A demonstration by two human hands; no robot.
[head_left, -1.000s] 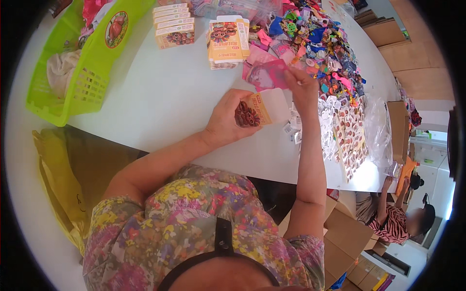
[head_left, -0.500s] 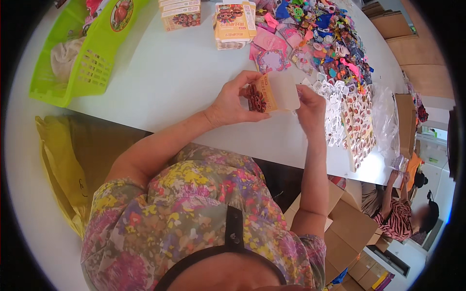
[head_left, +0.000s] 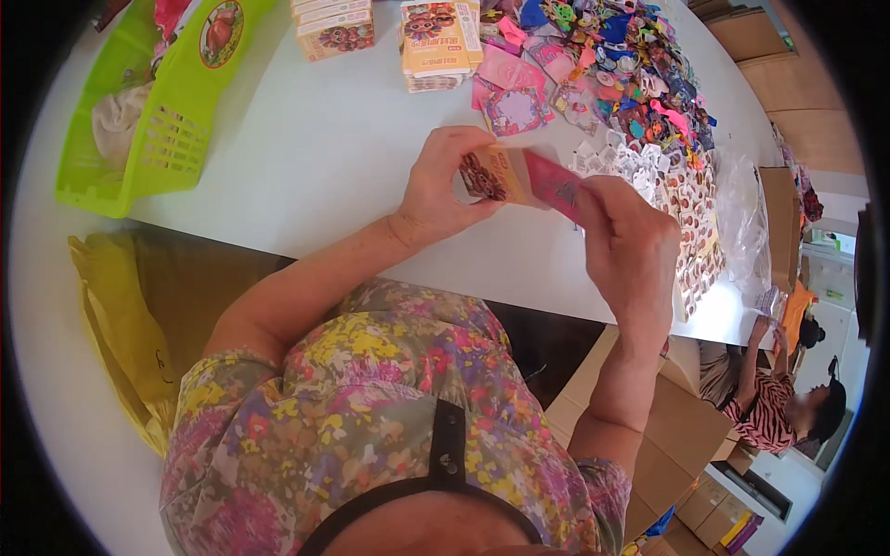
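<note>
My left hand (head_left: 436,185) is wrapped round a small yellow cardboard box (head_left: 493,176) with a dark reddish cartoon figure printed on it. The box lies sideways above the table, its end toward my right hand. Between thumb and fingers, my right hand (head_left: 632,243) pinches a flat pink packet or card (head_left: 553,183). The packet's left edge meets the box's right end; whether it reaches inside I cannot tell.
Folded boxes lie in a stack (head_left: 436,42) beside filled-out boxes (head_left: 334,32). Pink cards (head_left: 514,107) and a colourful heap of small trinkets (head_left: 630,74) lie at the far right, sticker sheets (head_left: 697,236) nearer. A green basket (head_left: 176,139) stands left. Another person (head_left: 765,403) works at right.
My right hand has moved right and nearer me, and a pink packet now shows between it and the box. My left hand still holds the box, now tilted a little.
</note>
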